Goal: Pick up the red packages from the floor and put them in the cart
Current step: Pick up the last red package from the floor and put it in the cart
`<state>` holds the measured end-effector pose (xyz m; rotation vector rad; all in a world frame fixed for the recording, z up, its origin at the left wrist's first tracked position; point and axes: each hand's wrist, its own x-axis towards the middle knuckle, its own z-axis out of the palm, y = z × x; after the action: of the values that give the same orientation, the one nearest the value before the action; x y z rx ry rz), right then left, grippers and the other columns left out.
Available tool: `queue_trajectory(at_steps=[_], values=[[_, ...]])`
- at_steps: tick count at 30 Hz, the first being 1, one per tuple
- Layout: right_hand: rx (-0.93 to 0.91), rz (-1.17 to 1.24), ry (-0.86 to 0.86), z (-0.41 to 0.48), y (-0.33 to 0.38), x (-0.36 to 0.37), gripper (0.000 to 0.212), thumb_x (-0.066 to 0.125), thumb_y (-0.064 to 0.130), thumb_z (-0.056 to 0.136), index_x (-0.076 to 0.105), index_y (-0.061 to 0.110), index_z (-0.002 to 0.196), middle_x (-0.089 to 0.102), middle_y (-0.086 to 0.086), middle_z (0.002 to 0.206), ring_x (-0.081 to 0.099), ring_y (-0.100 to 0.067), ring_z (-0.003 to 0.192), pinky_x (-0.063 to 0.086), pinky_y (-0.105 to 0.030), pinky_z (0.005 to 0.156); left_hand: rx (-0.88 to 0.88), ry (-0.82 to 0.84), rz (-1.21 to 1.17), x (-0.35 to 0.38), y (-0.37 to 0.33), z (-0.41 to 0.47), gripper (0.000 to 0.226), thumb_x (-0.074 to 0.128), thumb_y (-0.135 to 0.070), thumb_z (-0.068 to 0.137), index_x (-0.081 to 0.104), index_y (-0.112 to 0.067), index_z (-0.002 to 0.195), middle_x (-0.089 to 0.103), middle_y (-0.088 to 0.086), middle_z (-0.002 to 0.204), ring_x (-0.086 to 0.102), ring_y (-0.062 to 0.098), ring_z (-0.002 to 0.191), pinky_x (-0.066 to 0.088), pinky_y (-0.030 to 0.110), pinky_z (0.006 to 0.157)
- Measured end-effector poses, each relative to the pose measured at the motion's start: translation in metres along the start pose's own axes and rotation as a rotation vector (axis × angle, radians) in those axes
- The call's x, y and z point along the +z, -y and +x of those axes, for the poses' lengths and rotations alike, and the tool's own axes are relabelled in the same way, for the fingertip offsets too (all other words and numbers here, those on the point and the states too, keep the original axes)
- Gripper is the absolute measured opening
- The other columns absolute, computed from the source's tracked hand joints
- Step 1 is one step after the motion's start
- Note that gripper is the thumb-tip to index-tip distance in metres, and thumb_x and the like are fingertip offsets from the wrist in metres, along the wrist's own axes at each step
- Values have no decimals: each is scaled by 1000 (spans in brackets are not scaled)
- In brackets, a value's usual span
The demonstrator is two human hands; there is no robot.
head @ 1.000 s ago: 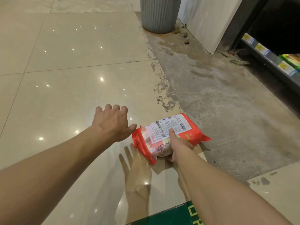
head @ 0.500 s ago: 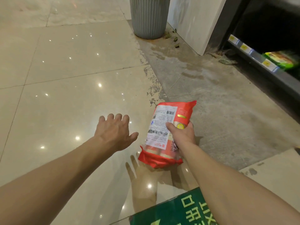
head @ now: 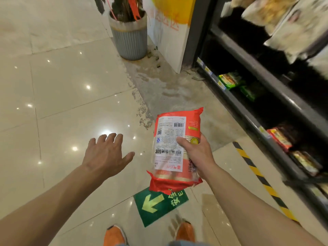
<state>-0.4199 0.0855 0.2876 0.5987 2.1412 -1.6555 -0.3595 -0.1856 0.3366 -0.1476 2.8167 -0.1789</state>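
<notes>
Glossy cream floor tiles [head: 71,86] fill a shop aisle, giving way to a patch of bare grey concrete near a ribbed grey plant pot [head: 130,41] at the top. Dark shelves [head: 262,75] stocked with packets run down the right side.

Both bare arms reach forward. The right hand [head: 197,153] grips a red package [head: 170,132] by its right edge: the thumb presses on the white printed label and the fingers curl round underneath. The package is held in the air above the floor, just right of centre, touching nothing else. Its long axis runs away from the person, with the far end leaning slightly toward the shelves and the near end hanging over a green floor sticker [head: 159,205] with a pale arrow. The label side faces up toward the camera.

The left hand [head: 104,157] hovers palm down beside the package, not touching it, fingers spread apart and holding nothing.

Black and yellow striped tape [head: 257,171] lies along the floor by the shelves. Two orange shoes [head: 114,235] show at the bottom edge.
</notes>
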Motion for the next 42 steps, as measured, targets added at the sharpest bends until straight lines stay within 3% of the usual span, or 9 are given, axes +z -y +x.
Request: queue_trajectory(at_steps=[6, 10, 12, 15, 17, 19, 23, 38, 42], values=[[-1, -5, -8, -188, 163, -115, 57, 92, 40, 80, 60, 34, 127, 80, 4, 106, 81, -17, 88, 66, -43, 81, 45, -130, -16, -218, -1, -128, 83, 39, -74, 102, 51, -16, 161, 53, 7, 166, 49, 36, 153, 40, 56, 123], [-69, 50, -66, -297, 238, -176, 54, 94, 39, 79, 66, 31, 124, 83, 4, 102, 82, -18, 86, 66, -45, 84, 87, -273, -63, -336, 4, -194, 88, 41, -78, 99, 58, -14, 158, 59, 10, 162, 55, 39, 149, 44, 60, 122], [-113, 96, -115, -350, 260, -195, 47, 93, 35, 81, 66, 31, 119, 83, 6, 100, 82, -16, 85, 64, -40, 80, 139, -339, -92, -387, -1, -222, 90, 32, -78, 100, 53, -16, 161, 55, 8, 166, 52, 36, 152, 41, 59, 123], [-161, 171, -237, -422, 274, -216, 54, 95, 41, 75, 65, 33, 119, 82, 6, 105, 80, -18, 92, 64, -47, 91, 268, -359, -65, -440, -13, -261, 84, 39, -75, 104, 39, -21, 168, 42, 2, 174, 40, 29, 159, 33, 51, 129], [-168, 214, -313, -462, 271, -230, 79, 96, 55, 61, 62, 32, 129, 81, 5, 109, 80, -21, 96, 63, -51, 94, 356, -410, -65, -465, -23, -289, 81, 44, -74, 103, 44, -20, 164, 48, 3, 170, 45, 30, 155, 38, 50, 125], [-182, 260, -367, -500, 264, -244, 86, 96, 57, 59, 61, 31, 133, 81, 3, 111, 81, -22, 94, 64, -51, 91, 433, -427, -51, -482, -34, -317, 82, 42, -74, 104, 38, -21, 167, 42, 1, 173, 40, 27, 158, 35, 47, 126], [-224, 322, -473, -572, 241, -271, 67, 96, 38, 75, 65, 27, 133, 82, 2, 110, 82, -20, 92, 65, -50, 90, 560, -439, -37, -502, -62, -368, 87, 39, -76, 105, 28, -23, 172, 33, 0, 178, 32, 26, 164, 30, 49, 132], [-267, 545, -967, -869, 92, -383, 30, 86, 23, 91, 64, 35, 108, 80, 5, 104, 79, -14, 87, 62, -32, 71, 1115, -561, 66, -503, -258, -604, 87, 40, -75, 104, 34, -18, 169, 43, 6, 173, 42, 30, 158, 36, 52, 128], [-176, 563, -1164, -961, 22, -415, 31, 90, 27, 86, 66, 38, 102, 81, 5, 104, 80, -22, 96, 64, -49, 93, 1264, -553, 68, -480, -326, -705, 86, 41, -75, 104, 36, -19, 168, 42, 3, 173, 42, 29, 158, 37, 52, 127]])
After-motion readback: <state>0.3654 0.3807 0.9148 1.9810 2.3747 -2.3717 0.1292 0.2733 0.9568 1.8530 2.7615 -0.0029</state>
